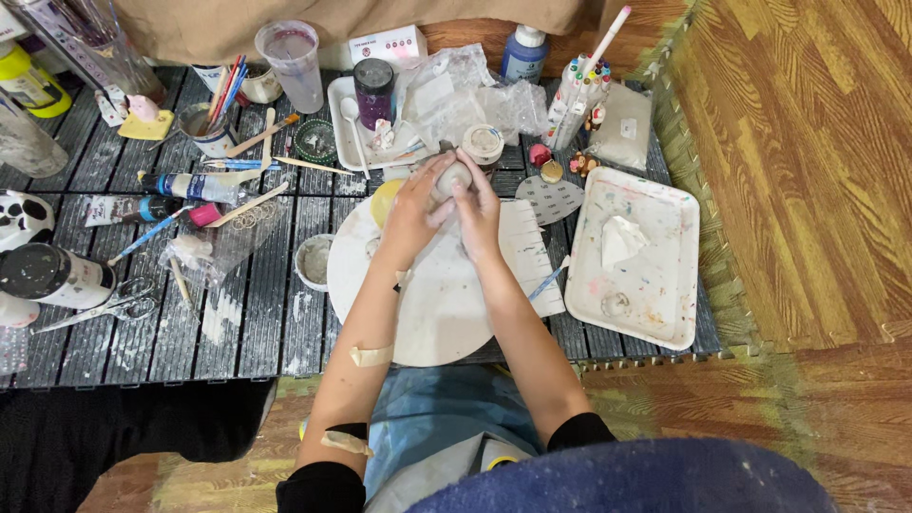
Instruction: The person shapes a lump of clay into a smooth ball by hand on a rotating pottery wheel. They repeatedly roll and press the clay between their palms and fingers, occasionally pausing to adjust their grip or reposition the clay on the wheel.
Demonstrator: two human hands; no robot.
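Dark slatted mat (256,323), cluttered with craft supplies. Both my hands cupped around small grey clay lump (452,177): left hand (415,211), right hand (478,211), above round white board (437,304). White tray (655,285) well right.

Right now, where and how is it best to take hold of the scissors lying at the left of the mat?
Probably at the looped handles of the scissors, coming from above. They lie flat and closed on the dark slatted mat, handles toward the middle, blades pointing left, clear of the nearby jar.
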